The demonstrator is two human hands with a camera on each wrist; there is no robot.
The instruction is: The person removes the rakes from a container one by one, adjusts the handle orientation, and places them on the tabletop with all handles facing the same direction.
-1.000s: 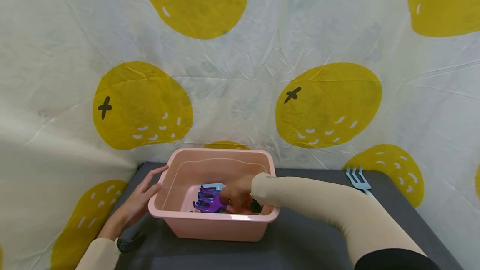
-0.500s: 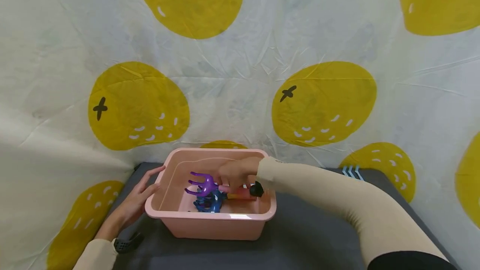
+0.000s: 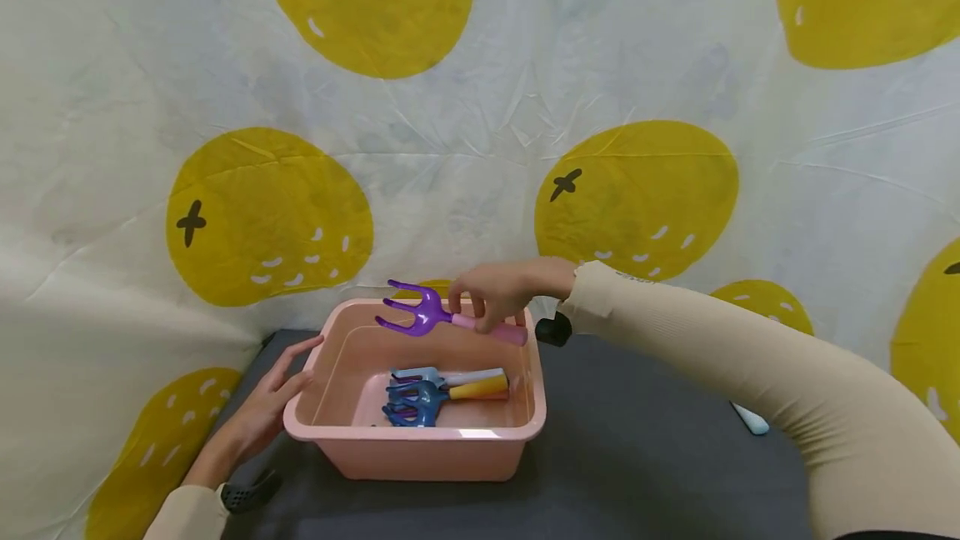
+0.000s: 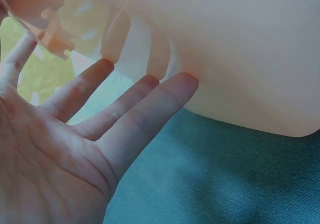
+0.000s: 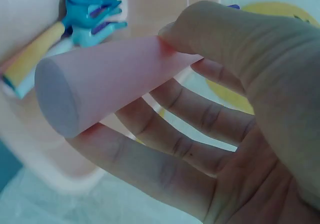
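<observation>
Above the back of a pink plastic tub (image 3: 420,454), my right hand (image 3: 504,290) holds a purple hand fork (image 3: 429,312) by its pink handle, tines toward the left. In the right wrist view, the thumb and fingers pinch that tapered pink handle (image 5: 110,79). My left hand (image 3: 268,398) rests on the tub's left rim; its straight, spread fingertips (image 4: 180,86) touch the outer wall in the left wrist view. Inside the tub lie several more hand forks, among them a blue one with a yellow handle (image 3: 477,388) and a light blue one (image 3: 420,374).
The tub stands on a dark grey table (image 3: 637,457). At right, the pale blue handle end (image 3: 752,420) of another fork shows, the remainder hidden under my right sleeve (image 3: 697,357). A white curtain (image 3: 465,215) with yellow fruit prints hangs behind and at the sides.
My right hand has lifted the purple hand fork up out of the tub, uncovering the forks below it. My left hand stays on the tub's rim. The view has shifted slightly right.
</observation>
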